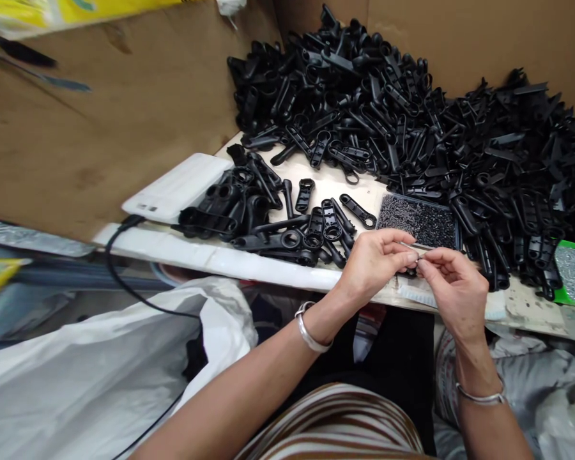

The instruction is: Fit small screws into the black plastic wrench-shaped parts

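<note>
Both hands work fingertip to fingertip: left hand (376, 260) and right hand (457, 281) each have thumb and index pinched narrow, meeting on a tiny shiny piece (418, 259). Too small to identify; can't tell which pinch carries the load. Main risk, I'd say, is a slip: fingertip-only grip, so a twist or uneven squeeze could flick it out. It's right above the front edge of the counter (292, 265), so a drop could bounce into the lap or below. Just behind the fingers sits the shallow tray (457, 231) of small dark bits (414, 217); a knuckle or wrist catching its rim could spill it, and a shiny piece dropped in there would need picking out. Left of that, loose black handles (319, 223) lie crossed near the edge; a left forearm sweep could push some off. Behind, the big black heap (335, 96) slopes down to the tray; pulling from its foot could start a slide over it. On the right, black parts crowd the green tray (561, 294), so bits could mix if that side gets bumped. Far left, the cable (119, 275) hangs off the white device (182, 185); a snag could drag it.
</note>
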Demonstrator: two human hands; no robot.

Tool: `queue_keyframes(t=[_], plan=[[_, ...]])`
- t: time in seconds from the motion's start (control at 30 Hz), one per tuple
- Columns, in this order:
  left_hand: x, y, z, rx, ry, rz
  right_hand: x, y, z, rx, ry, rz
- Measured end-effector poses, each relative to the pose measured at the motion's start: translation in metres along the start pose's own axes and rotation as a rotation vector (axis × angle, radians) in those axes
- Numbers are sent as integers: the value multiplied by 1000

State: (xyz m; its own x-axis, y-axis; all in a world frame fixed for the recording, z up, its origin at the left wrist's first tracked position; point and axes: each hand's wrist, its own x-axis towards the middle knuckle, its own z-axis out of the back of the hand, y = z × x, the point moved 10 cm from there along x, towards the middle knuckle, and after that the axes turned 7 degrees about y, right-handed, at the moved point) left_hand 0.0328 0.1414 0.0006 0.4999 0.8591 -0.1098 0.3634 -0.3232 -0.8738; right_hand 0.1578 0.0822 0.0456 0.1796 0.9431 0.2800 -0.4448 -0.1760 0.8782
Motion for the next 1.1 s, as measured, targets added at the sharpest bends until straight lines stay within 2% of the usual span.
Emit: queue_keyframes(t=[0.1, 0.27, 0.4, 0.57, 0.8, 0.93, 1.0, 1.1], plan=[[-1, 4, 0, 2, 5, 15, 0, -4, 1, 21, -6, -30], [-3, 6, 2, 36, -12, 2, -3, -8, 0, -80, 43, -89], [-4, 6, 2, 84, -15, -17, -8, -17, -2, 7, 72, -162], [-8, 7, -1, 181, -9, -23, -10, -13, -2, -61, 73, -123], [-12, -3, -6, 516, -10, -105, -6, -1, -3, -254, 100, -57], [-12, -11, -14, 603, 99, -131, -4, -4, 2, -252, 70, -64], [-17, -21, -14, 782, 112, -186, -4, -12, 7, -181, 63, -107], [-29, -37, -15, 1236, 76, -320, -7, -26, 14, -126, 74, -164]])
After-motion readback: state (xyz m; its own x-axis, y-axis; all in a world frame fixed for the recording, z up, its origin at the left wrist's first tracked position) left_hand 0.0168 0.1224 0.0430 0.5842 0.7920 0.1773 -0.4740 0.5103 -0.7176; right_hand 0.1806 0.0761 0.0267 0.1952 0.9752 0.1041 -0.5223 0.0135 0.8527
